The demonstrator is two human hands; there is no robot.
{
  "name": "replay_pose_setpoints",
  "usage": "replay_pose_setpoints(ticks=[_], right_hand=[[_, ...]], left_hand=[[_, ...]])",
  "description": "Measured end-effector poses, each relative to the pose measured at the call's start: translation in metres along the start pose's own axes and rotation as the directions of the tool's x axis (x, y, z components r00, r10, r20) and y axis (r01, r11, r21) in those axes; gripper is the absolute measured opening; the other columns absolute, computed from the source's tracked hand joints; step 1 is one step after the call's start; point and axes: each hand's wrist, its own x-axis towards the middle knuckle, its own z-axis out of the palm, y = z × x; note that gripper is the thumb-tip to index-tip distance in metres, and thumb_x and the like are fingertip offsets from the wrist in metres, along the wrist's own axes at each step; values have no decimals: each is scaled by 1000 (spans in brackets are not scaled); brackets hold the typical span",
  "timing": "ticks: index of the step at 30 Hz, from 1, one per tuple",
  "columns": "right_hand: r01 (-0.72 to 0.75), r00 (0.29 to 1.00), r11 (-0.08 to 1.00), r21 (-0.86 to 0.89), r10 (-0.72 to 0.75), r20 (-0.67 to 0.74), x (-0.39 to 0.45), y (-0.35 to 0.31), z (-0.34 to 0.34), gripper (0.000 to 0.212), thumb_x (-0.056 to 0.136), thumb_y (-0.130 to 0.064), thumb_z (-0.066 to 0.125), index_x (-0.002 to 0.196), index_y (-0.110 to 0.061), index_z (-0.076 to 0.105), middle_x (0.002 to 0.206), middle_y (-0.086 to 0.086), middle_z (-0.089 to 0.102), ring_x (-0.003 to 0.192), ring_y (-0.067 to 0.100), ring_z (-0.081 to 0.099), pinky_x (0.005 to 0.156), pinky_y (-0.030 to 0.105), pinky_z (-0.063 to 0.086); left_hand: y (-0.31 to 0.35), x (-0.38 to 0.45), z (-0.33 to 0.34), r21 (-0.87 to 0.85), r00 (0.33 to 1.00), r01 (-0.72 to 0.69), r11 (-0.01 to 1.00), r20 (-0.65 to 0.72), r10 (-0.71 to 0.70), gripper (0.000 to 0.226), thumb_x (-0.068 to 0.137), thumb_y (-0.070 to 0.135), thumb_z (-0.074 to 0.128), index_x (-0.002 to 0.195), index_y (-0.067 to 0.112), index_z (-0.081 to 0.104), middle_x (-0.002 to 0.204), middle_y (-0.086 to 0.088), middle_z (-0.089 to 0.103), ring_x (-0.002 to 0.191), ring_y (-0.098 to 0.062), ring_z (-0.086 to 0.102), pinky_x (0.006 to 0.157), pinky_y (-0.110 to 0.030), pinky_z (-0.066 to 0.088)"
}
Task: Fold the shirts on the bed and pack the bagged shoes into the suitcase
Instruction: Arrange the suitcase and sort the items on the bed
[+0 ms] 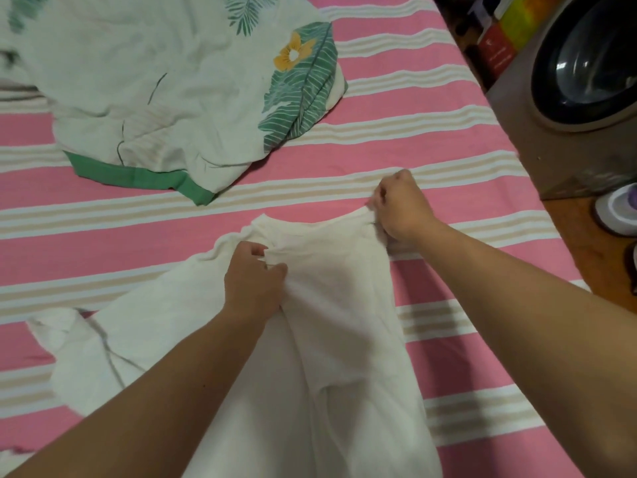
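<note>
The white shirt (pixel 331 305) is lying lengthwise on the pink striped bedsheet (pixel 448 115), its collar end pointing away from the person and its lower part running off the bottom of the view. The left hand (pixel 253 281) is pinching a gather of cloth near the neckline, fingers curled into the fabric. The right hand (pixel 401 208) is clamping the far right corner at the shoulder, fist closed on the edge.

To do this fold well, both hands are probably best pulling apart gently so the shoulder line is lying taut and straight before the side comes over. The bunched fabric on the left, near the 1 loose sleeve (pixel 58 331), likely needs smoothing first, or creases will be getting trapped inside.

The leaf-print duvet (pixel 179 91) is lying well apart. No suitcase or bagged shoes are showing.
</note>
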Motion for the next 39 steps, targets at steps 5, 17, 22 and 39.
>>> replay_pose_setpoints(ticks=[5,17,22,39], right_hand=[[16,967,1000,5,-14,-254,-73,-30,-4,19,100,-27,49,88,-13,52,92,0,53,82,22,50,68,36,39],[-661,749,595,457,566,346,-234,-1,25,34,86,-42,73,74,-10,69,66,-1,71,62,16,65,69,37,56],[-564,786,631,533,608,111,-242,3,26,8,88,-25,72,84,-20,66,78,-4,68,75,15,64,65,25,47],[204,975,915,-347,-157,160,-155,-21,118,70,98,-59,22,159,-24,22,167,10,12,153,38,7,122,58,7]], left_hand=[[3,-3,-7,466,837,-489,737,11,548,45,87,12,68,130,15,56,121,-12,53,103,-30,55,89,-43,48],[64,11,68,550,694,-717,428,621,365,10,100,25,55,105,20,62,107,0,60,101,-25,56,92,-42,48],[65,3,68,468,779,-627,623,378,500,8,100,24,56,93,21,58,93,0,56,89,-24,54,82,-43,48],[-156,-98,-178,343,960,248,906,-215,-181,77,97,61,42,160,24,16,166,-9,21,151,-31,24,123,-50,24]])
